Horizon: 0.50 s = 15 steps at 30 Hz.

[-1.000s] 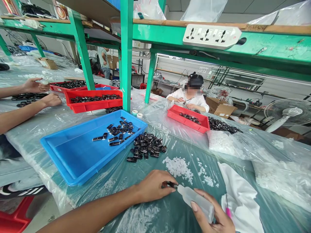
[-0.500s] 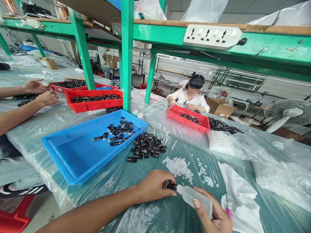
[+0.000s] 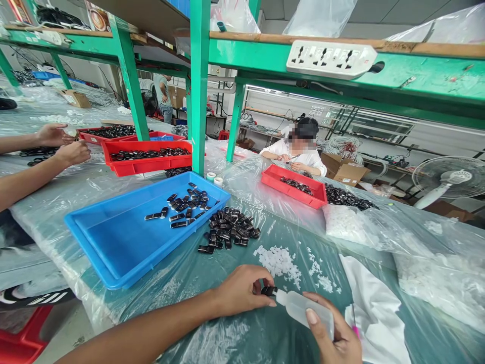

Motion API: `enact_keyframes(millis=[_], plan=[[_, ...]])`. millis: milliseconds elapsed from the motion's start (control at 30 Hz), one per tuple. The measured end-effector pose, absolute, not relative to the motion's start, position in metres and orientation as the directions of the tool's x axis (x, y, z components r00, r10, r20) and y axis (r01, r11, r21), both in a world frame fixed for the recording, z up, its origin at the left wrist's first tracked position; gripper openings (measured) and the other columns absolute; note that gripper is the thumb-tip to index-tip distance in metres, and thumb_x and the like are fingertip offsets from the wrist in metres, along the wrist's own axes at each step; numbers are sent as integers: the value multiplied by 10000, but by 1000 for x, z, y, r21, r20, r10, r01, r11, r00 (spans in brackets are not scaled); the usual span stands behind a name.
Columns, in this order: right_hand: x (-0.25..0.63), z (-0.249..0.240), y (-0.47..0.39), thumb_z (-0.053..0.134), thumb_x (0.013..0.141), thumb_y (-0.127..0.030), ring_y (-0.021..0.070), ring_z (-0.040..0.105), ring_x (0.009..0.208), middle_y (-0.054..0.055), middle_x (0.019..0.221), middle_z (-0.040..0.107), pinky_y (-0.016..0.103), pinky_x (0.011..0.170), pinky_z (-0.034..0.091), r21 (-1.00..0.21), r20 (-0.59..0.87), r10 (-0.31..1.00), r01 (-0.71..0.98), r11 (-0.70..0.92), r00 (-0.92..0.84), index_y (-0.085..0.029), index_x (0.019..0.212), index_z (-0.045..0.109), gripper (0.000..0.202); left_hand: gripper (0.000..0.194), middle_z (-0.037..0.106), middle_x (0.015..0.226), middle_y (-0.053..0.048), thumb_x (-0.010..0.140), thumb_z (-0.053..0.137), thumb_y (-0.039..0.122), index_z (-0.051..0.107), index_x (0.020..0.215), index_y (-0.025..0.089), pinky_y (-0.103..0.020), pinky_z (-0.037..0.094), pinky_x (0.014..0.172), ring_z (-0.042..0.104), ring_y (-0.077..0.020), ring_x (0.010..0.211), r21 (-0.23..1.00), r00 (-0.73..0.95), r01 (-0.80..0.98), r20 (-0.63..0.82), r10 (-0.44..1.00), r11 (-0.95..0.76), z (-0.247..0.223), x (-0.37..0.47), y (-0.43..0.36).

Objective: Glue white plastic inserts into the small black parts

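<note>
Translucent plastic bottle point(image 3: 305, 307) gripped in the right hand point(image 3: 336, 331), small black piece point(image 3: 269, 291) pinched in the left hand point(image 3: 242, 290)

The bottle's tip point(image 3: 281, 297) meets the piece above the green, plastic-covered surface point(image 3: 227, 344); nearby lie loose white bits point(image 3: 278, 262), heaped black pieces point(image 3: 232, 226), a blue rectangular tray point(image 3: 121, 237).

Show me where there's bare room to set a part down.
Free: the near end of the blue tray, and the table between that tray and the left forearm. Crowded: the tray's far end; beyond the left hand, where black pieces and white bits lie; and right of the bottle, with the white cloth and plastic bag.
</note>
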State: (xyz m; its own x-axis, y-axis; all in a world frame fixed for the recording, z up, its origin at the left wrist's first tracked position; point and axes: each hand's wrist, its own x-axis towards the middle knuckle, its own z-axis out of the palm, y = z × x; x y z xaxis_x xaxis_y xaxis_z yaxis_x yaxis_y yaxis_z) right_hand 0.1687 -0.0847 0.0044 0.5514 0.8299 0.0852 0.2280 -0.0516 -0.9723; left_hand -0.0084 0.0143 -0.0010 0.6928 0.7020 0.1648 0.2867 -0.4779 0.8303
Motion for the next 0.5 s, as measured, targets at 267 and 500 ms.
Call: enact_keyframes(millis=[267, 500], plan=[[171, 10, -81, 664, 654, -557, 219, 620, 790, 52, 849, 682, 239, 673, 482, -999, -26, 814, 24, -49, 581, -168, 902, 645, 461, 302, 628, 798, -1, 711, 701, 396, 604, 901, 184, -179, 396, 555, 580, -128, 676, 875, 672, 241, 162, 723, -420, 1, -9, 13], [165, 11, -85, 673, 625, -579, 183, 593, 675, 57, 831, 688, 212, 560, 459, -981, 28, 823, 175, -87, 567, -172, 883, 652, 482, 302, 629, 838, 4, 716, 696, 420, 590, 885, 193, -179, 385, 551, 556, -114, 647, 829, 691, 277, 179, 700, -485, -2, -8, 14]])
